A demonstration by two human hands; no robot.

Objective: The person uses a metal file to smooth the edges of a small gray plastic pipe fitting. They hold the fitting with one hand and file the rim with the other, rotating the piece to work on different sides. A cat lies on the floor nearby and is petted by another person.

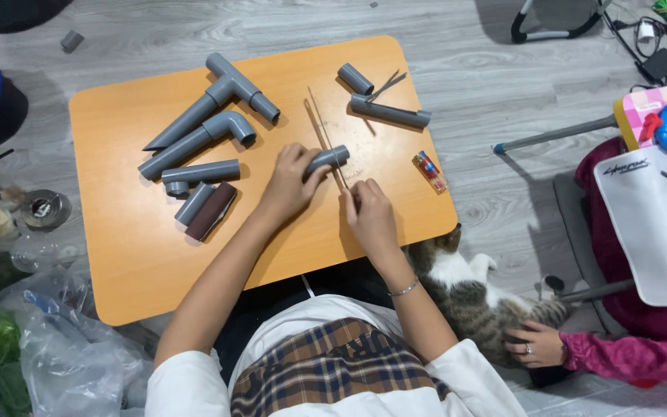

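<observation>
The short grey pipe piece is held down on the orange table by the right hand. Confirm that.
Wrong hand. The head view shows the left hand holding the short grey pipe piece on the orange table; the right hand grips a thin stick beside it.

free: table point(140, 262) near-left | blocked: pipe pieces point(194, 143) far-left, lighter point(430, 171) right edge

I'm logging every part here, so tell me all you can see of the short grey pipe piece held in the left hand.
The short grey pipe piece is a plain round tube, plastic by its look, matte and straight. It lies slanted on the orange table, its lower end gripped by the left hand. A thin stick crosses beside it.
</observation>
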